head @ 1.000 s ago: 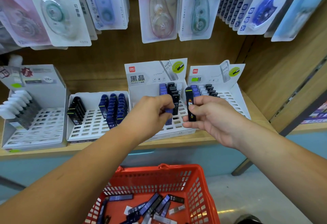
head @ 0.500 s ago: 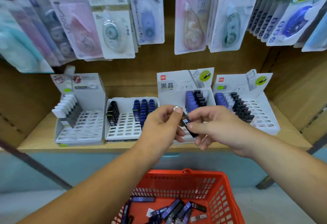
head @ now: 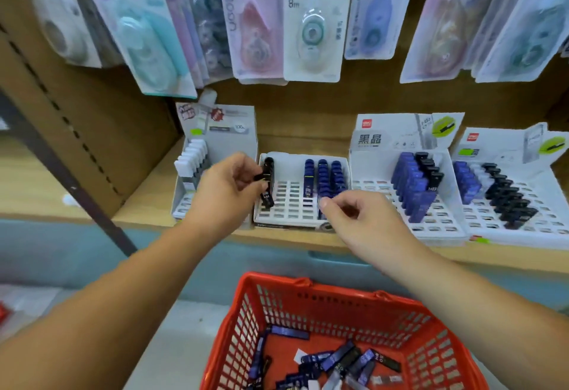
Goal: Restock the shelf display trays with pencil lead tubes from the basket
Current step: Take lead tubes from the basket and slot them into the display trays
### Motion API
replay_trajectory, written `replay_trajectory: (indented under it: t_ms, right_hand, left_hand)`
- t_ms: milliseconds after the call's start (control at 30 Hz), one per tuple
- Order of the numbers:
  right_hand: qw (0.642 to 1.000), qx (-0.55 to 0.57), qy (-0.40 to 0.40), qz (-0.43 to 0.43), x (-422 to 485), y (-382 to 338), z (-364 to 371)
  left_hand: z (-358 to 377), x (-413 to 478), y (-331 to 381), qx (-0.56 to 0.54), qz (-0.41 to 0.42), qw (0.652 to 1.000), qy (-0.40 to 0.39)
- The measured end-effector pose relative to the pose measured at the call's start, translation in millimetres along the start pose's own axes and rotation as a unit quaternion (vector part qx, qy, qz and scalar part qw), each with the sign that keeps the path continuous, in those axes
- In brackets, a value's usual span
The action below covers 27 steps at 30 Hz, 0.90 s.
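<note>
– Tubes (head: 341, 359) are lying loose in the red basket (head: 243, 328), just below the tray (head: 292, 201). And the grips?
– The left grip (head: 228, 192) is pinching a black tube (head: 268, 197) at the tray's left column; the right grip (head: 366, 220) is hanging loosely curled before the tray's right side, nothing showing in it.
– Risk?
– I'm judging: if the tube is missing its slot, it could be toppling the black row (head: 269, 163) behind it.

Bright, even light falls from overhead, with soft shadow beneath the glossy clear-fronted blister packs (head: 311, 29), which are smeared by motion blur. The light wooden shelf (head: 144, 218) bows with wide-angle distortion along its front edge. The red plastic mesh basket (head: 415, 328) looks sharper.
</note>
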State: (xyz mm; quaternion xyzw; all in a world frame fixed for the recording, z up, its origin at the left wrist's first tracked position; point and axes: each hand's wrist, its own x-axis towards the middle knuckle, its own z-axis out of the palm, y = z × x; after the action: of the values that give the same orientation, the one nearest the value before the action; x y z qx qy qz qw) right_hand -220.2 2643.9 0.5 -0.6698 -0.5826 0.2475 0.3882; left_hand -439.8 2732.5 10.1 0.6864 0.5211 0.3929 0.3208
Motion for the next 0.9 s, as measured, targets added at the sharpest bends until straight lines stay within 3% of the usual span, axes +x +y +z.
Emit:
replay_trajectory:
  t_ms: [467, 900]
  right_hand:
    - [0.975, -0.216, -0.025, -0.04, 5.6, 18.2, 41.1]
    - [0.993, -0.096, -0.041, -0.046, 7.4, 20.4, 29.9]
  left_hand:
    - [-10.9, 27.0, -28.1, 0.081, 0.106, 0.99, -0.039]
    - [-7.0, 22.4, -20.7, 0.021, 0.108, 0.99, -0.09]
